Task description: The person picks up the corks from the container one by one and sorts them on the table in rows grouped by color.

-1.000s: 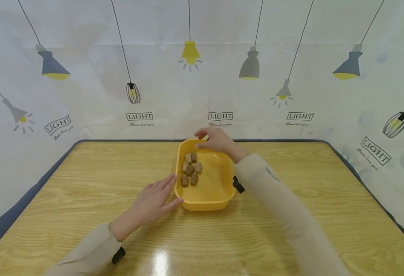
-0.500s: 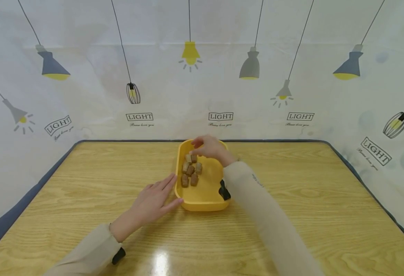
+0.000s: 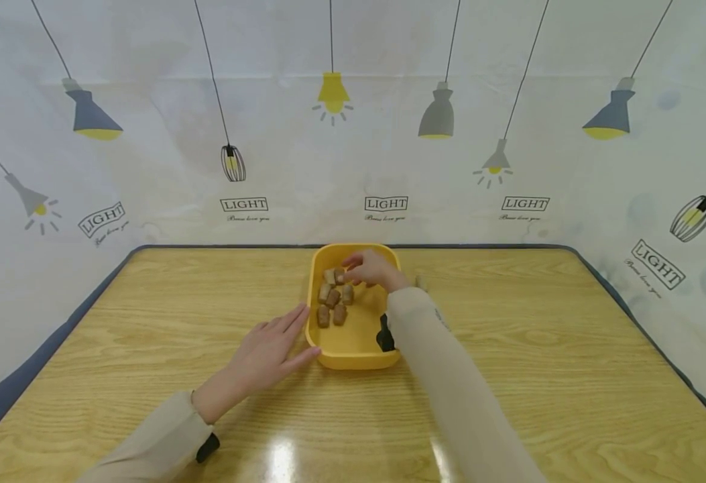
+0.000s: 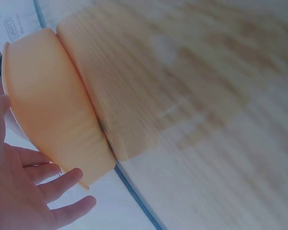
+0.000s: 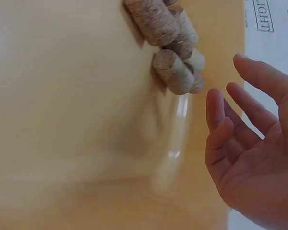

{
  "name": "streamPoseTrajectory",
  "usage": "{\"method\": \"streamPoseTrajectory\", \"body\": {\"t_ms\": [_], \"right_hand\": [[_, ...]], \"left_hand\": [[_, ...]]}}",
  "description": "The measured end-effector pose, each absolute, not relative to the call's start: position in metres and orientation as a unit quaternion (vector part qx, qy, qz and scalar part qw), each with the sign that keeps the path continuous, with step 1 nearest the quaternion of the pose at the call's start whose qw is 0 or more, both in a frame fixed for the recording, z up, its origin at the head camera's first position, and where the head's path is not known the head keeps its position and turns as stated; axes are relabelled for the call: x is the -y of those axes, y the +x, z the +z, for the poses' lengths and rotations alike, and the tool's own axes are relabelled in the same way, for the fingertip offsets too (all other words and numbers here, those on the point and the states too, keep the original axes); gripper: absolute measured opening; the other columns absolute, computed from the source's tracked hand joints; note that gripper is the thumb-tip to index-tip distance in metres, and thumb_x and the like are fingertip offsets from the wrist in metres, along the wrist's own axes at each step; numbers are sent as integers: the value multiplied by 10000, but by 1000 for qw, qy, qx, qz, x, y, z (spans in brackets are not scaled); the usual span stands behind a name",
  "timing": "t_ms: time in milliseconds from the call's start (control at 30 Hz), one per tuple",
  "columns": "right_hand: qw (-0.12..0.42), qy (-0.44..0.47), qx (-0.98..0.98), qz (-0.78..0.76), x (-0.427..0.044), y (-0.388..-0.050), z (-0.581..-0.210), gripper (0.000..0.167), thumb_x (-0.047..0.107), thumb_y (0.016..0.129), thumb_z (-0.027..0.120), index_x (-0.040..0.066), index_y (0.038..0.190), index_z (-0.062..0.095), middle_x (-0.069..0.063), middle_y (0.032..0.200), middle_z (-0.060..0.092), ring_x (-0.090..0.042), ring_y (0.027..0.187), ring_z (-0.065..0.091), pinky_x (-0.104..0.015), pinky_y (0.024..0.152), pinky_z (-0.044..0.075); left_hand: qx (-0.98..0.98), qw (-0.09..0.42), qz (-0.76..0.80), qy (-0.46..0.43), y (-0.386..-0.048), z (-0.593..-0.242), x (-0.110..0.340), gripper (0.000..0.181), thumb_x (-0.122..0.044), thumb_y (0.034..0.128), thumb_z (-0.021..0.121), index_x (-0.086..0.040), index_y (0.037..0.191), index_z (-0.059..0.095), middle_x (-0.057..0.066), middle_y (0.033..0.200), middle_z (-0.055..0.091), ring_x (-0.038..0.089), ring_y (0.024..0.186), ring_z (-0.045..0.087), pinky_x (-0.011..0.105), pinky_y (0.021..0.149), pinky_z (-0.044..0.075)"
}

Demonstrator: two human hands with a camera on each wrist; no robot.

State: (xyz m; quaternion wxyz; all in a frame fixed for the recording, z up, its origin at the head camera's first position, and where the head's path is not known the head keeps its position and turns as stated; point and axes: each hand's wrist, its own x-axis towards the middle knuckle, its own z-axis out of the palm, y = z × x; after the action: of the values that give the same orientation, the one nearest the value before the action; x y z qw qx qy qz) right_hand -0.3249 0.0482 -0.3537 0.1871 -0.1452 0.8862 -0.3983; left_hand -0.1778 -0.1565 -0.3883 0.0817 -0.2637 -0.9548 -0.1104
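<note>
Several corks [image 3: 325, 293], some pale and some brown, lie along the left side inside a yellow plastic tub [image 3: 359, 361]. My left hand [image 3: 263, 354] rests against the tub's left wall with fingers straight and the thumb at the near rim corner. In the left wrist view, the fingertips of the left hand [image 4: 33, 187] are by the tub's outer wall [image 4: 57, 100]. Over the far part of the tub, my right hand [image 3: 372, 267] reaches in beside the farthest corks. The right wrist view has the right hand [image 5: 259, 143] with loosely bent, parted fingers, holding nothing, near the corks [image 5: 173, 72].
The tub stands at the far edge of a wooden table [image 3: 178, 308]. Behind it rises a pale wall sheet [image 3: 292, 134] printed with lamps. A small pale piece [image 3: 421, 283] lies just right of the tub, beside my right sleeve [image 3: 443, 362].
My right hand has come from above the tub's far rim down and nearer, over the corks. The sleeve swung left, bringing the small pale piece into view. My left hand and the corks stayed put.
</note>
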Motion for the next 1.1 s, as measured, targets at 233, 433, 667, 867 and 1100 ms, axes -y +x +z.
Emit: {"method": "streamPoseTrajectory", "body": {"t_ms": [233, 433, 667, 867, 1100], "right_hand": [[204, -133, -878, -412, -51, -326, -365, 400, 114, 826, 593, 26, 1211, 524, -128, 1125, 556, -259, 930, 550, -372, 782, 437], [229, -123, -871, -416, -51, -327, -377, 396, 93, 816, 586, 29, 1201, 520, -119, 1092, 558, -230, 834, 549, -316, 704, 446], [257, -127, -873, -394, -54, -328, -381, 438, 127, 805, 612, 54, 1219, 492, -105, 1132, 511, -222, 929, 515, -307, 799, 424], [276, -134, -868, -391, -55, -328, -380, 465, 87, 784, 639, 37, 1214, 471, -112, 1118, 477, -219, 898, 482, -315, 770, 423], [274, -156, -876, -365, -56, -345, -399, 413, 129, 727, 706, 107, 1100, 530, -63, 1001, 491, -195, 755, 447, -299, 631, 413]], "left_hand": [[955, 83, -111, -261, -179, -389, 157, 735, -570, 873, 353, -31, 1370, 302, 109, 1388, 301, 307, 1140, 421, 506, 867, 347], [955, 88, -111, -262, -179, -389, 157, 735, -572, 870, 359, -32, 1367, 309, 105, 1385, 308, 303, 1136, 426, 502, 862, 352], [954, 86, -114, -264, -178, -389, 157, 733, -573, 872, 351, -37, 1369, 306, 101, 1386, 306, 301, 1138, 425, 501, 857, 357], [953, 91, -111, -266, -178, -389, 157, 729, -567, 873, 359, -34, 1368, 307, 105, 1383, 310, 305, 1134, 428, 502, 856, 358], [953, 94, -109, -267, -178, -390, 157, 727, -558, 872, 377, -23, 1360, 321, 115, 1376, 322, 309, 1129, 432, 504, 852, 359]]}}
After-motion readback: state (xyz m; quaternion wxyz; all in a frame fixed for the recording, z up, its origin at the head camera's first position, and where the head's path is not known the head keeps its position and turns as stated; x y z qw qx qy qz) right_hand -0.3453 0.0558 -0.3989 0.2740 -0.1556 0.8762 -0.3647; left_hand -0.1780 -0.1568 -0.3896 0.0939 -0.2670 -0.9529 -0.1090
